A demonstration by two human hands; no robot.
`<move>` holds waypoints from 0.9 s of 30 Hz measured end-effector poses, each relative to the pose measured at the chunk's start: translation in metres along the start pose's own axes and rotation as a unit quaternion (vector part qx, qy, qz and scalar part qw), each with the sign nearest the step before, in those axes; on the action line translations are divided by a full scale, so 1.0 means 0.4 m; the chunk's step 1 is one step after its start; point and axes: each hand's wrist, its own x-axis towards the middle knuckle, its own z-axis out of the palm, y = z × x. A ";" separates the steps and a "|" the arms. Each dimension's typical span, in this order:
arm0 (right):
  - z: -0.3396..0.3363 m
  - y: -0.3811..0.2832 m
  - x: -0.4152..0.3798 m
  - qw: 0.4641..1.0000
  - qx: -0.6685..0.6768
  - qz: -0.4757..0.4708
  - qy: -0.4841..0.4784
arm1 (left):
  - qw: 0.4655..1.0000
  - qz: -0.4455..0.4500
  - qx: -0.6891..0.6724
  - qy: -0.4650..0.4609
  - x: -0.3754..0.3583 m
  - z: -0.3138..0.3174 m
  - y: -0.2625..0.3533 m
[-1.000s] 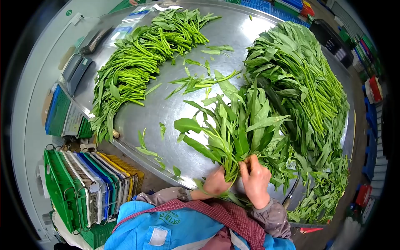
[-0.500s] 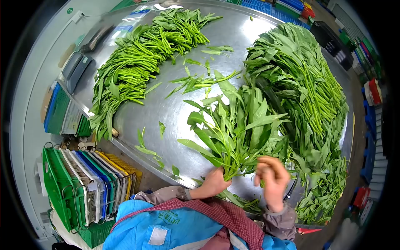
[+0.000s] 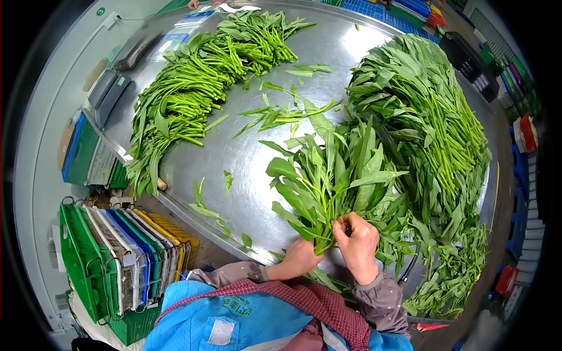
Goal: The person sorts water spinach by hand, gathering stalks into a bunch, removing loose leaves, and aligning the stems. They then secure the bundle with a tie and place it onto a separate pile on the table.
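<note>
At lower centre, the left hand clasps the leafy bunch low; the right hand, angled up-left, pinches its stems.

My water spinach bunch hides most fingers of my left hand; the edges crop my blue vest and another person's hand.

Behind the hands: speckled mauve-grey sleeves, blue garment with green lettering, white square patch, maroon checked edging.
</note>
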 end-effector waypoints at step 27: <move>0.003 -0.020 0.029 0.983 0.168 0.070 0.029 | 0.999 0.011 0.049 0.004 0.001 0.002 -0.004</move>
